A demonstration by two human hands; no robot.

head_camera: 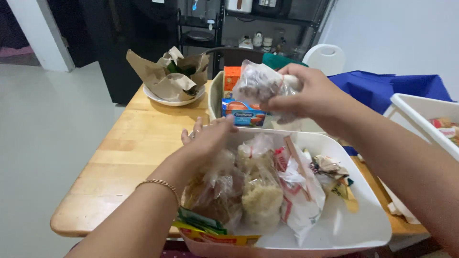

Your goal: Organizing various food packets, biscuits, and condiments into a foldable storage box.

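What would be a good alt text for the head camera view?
A right hand lifts a clear bag of brown food above a white tray full of bagged foods, while the open left hand rests on a bag in it. The tray sits on a wooden table.

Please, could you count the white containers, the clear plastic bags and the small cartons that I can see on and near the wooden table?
White bins: 3, near, middle, right
White plate: 1
Clear plastic bags: 4, one in the right hand at, three in the near bin
Small cartons: 2
Total: 10
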